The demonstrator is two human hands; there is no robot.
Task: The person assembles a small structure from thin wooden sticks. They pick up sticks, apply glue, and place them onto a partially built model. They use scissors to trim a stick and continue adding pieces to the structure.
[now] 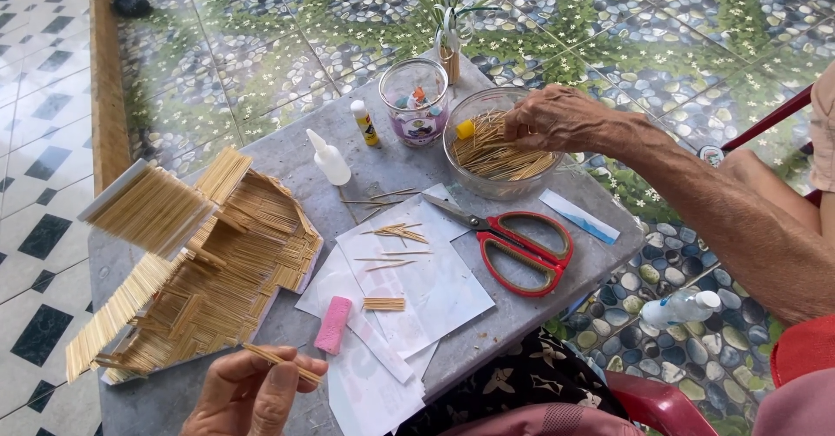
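Nearest us our left hand pinches a short bundle of toothpicks between thumb and fingers, low at the table's near edge, just beside the toothpick house model with its slanted roof panel; we judge the step as gathering sticks for gluing onto the model. Our right hand reaches into the clear glass bowl of loose toothpicks, fingers curled down on the pile, whether it has closed on any we cannot tell. Next move calls for lifting a few sticks clear and lining them up with the bundle. White paper sheets carry stray sticks and a small glued strip; a pink eraser-like block lies on them. Red-handled scissors sit right of the paper. A white glue bottle and a glue stick with a yellow band stand behind, beside a glass jar with a purple picture label. A white-and-blue flat packet lies at the table's right edge, a clear spray bottle on the floor
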